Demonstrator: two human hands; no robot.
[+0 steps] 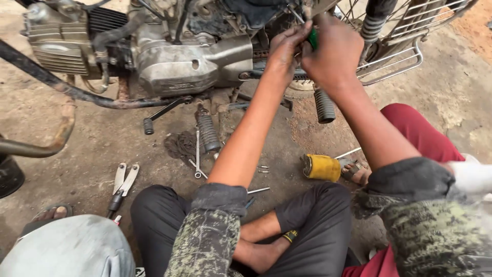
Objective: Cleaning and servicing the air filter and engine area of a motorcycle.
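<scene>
Both hands are up at the motorcycle (174, 61), just behind its engine: right hand (332, 51) clamped on a green-handled tool (312, 39), left hand (283, 48) pressed right against it, fingers curled, can't tell on what. Below the hands on the ground lie a spanner (197, 154), pliers (123, 184) and a yellow can (322, 167).

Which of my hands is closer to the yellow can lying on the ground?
Right. The right hand is up at the motorcycle, gripping a green-handled tool, almost straight above the yellow can. The left hand is beside it, slightly farther left of the can.
</scene>
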